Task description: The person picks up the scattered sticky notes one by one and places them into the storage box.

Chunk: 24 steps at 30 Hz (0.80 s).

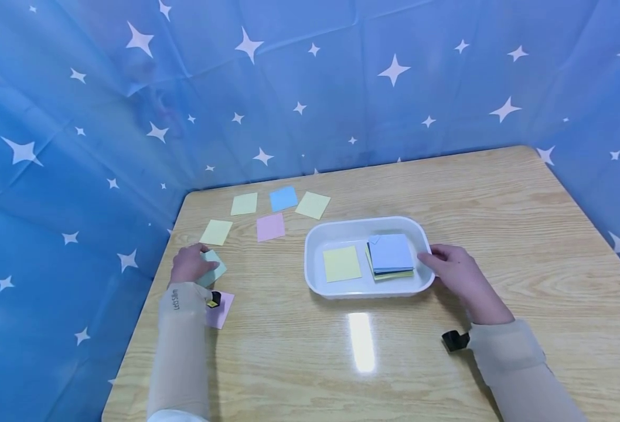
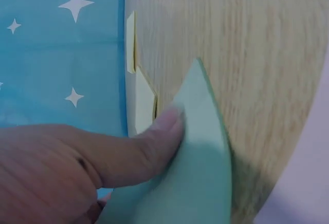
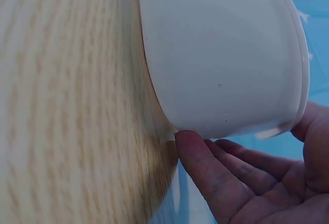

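My left hand [image 1: 190, 265] pinches a pale green sticky-note pad [image 1: 213, 271] near the table's left edge. In the left wrist view the thumb lies across the top of this green pad [image 2: 200, 157]; the fingers beneath are mostly hidden. A pink pad [image 1: 220, 309] lies partly under the left wrist. My right hand [image 1: 451, 271] grips the right end of a white plastic tray [image 1: 341, 292], thumb at the rim. Seen from the right wrist, the fingertips touch the outer wall of the tray [image 3: 216, 59]. Inside are a yellow pad [image 1: 342, 264] and a stack topped by blue notes [image 1: 391, 252].
Beyond the left hand lie a yellow pad [image 1: 216, 232], another yellow pad [image 1: 244, 204], a blue pad [image 1: 283, 198], a pink pad [image 1: 271, 227] and a yellow pad [image 1: 313, 205]. A blue star-patterned cloth [image 1: 289, 76] hangs behind the wooden table [image 1: 289, 363].
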Each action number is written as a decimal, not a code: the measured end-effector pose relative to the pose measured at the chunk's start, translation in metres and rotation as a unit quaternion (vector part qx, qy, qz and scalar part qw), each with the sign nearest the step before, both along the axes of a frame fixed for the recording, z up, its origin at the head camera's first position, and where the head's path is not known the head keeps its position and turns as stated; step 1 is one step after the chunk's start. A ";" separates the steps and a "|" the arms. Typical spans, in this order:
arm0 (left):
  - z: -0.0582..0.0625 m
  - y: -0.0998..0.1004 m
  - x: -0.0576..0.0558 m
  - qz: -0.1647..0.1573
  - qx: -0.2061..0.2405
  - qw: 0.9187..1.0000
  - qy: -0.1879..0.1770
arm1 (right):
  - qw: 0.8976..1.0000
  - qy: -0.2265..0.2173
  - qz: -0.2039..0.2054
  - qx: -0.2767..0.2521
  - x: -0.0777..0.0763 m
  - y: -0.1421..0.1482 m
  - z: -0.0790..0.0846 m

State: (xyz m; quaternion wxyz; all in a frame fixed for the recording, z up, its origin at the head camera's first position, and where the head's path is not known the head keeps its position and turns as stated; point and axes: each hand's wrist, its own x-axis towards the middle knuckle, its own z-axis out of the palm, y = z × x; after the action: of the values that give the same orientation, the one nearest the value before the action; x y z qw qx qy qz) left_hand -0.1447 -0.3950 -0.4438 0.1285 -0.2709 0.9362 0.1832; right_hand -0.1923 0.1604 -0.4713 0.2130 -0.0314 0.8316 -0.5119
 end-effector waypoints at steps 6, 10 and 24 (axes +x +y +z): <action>0.008 0.006 -0.003 -0.008 -0.028 1.000 0.001 | 1.000 -0.003 0.002 0.001 0.000 0.001 0.000; 0.015 0.009 -0.003 -0.029 -0.049 0.998 0.031 | 1.000 -0.007 0.004 -0.002 -0.001 0.002 -0.001; 0.036 0.027 -0.007 -0.063 -0.006 0.997 0.051 | 1.000 -0.001 0.000 -0.016 -0.001 0.001 -0.003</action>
State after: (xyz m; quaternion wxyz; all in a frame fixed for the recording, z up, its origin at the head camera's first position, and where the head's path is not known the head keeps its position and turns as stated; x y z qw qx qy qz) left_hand -0.1514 -0.3678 -0.4078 0.0899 -0.2026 0.9579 0.1826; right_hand -0.1934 0.1613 -0.4747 0.2129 -0.0343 0.8230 -0.5255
